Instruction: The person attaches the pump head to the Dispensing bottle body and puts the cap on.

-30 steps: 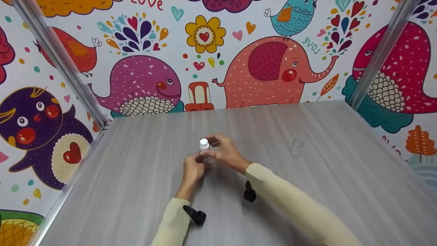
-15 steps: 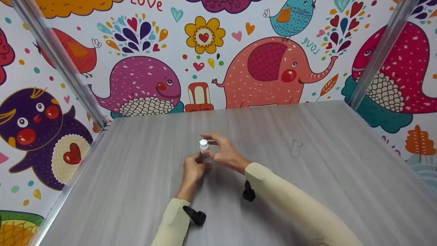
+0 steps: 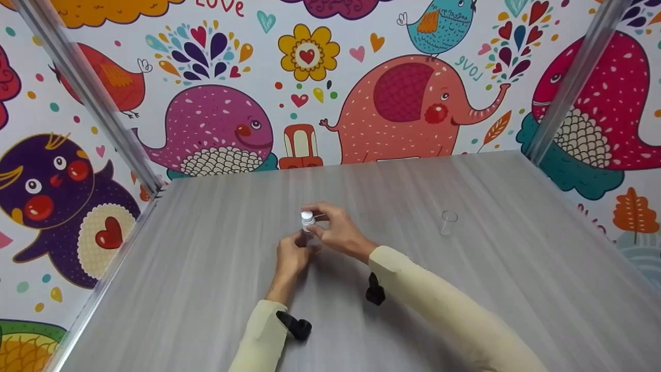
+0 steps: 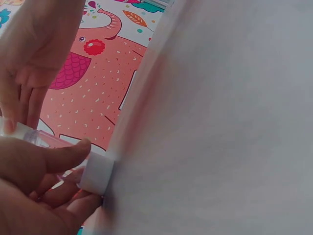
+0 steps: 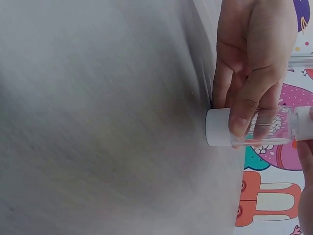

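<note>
The clear bottle (image 5: 283, 129) stands straight up on the table (image 3: 206, 289). The left hand (image 3: 292, 256) grips it low, thumb against fingers; the right hand (image 3: 341, 227) is nearer the white cap (image 3: 307, 217) and pinches it, above the left fingers

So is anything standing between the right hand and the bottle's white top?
Nothing visible does: the right hand touches the white top directly. The left hand holds the bottle lower down, and the clear cup stands apart, off to the right.
</note>
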A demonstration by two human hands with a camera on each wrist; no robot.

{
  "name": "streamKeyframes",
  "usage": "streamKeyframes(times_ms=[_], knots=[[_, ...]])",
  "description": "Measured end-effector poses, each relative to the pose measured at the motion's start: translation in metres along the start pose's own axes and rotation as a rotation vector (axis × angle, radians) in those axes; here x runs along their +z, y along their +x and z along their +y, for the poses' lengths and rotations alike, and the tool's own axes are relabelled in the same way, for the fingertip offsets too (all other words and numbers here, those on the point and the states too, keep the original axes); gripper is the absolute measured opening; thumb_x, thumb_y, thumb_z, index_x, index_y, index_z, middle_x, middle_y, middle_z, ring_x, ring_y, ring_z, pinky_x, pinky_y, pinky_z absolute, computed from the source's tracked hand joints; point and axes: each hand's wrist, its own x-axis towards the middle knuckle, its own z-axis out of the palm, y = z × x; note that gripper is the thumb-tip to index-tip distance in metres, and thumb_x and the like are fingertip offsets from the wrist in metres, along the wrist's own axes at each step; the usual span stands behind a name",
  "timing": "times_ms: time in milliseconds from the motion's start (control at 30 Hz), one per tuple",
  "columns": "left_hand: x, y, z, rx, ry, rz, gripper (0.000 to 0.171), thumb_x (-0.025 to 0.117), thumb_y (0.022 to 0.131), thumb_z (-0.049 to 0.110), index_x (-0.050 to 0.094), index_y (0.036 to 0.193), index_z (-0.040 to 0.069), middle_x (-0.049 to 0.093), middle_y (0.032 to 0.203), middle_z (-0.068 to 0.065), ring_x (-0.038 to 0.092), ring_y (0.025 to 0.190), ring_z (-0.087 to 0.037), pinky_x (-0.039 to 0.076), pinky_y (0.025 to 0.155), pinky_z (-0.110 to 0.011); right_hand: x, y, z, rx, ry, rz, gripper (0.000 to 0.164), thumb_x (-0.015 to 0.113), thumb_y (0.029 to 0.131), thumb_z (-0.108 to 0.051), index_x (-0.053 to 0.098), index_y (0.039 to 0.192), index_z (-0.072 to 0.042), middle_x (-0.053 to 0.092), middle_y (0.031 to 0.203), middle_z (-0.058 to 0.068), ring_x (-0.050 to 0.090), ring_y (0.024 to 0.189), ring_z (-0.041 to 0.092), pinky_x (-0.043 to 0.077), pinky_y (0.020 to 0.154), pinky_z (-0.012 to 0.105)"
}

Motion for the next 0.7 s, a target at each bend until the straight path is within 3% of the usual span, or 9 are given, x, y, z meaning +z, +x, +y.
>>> streamKeyframes(times_ms=[200, 700], knots=[[0.0006, -0.0003, 0.0005, 0.005, 0.016, 0.012, 0.024, 0.077, 0.075, -0.001, 0.074, 0.099, -0.005, 0.076, 0.099, -0.022, 0.065, 0.084, -0.023, 0.054, 0.078, -0.037, -0.0014, -0.0002, 0.0003, 0.025, -0.018, -0.001, 0.038, 0.069, 0.091, -0.003, 0.062, 0.128, -0.003, 0.069, 0.123, 0.011, 0.068, 0.109, 0.022, 0.052, 0.102, 0.035], [0.0014, -0.0006, 0.0006, -0.001, 0.032, 0.023, 0.024, 0.076, 0.074, -0.002, 0.074, 0.098, -0.005, 0.075, 0.091, -0.02, 0.059, 0.077, -0.02, 0.05, 0.074, -0.034, -0.0011, -0.0008, -0.0014, 0.044, -0.046, 0.017, 0.038, 0.073, 0.089, -0.006, 0.062, 0.125, -0.002, 0.068, 0.119, 0.012, 0.068, 0.106, 0.023, 0.054, 0.099, 0.041]])
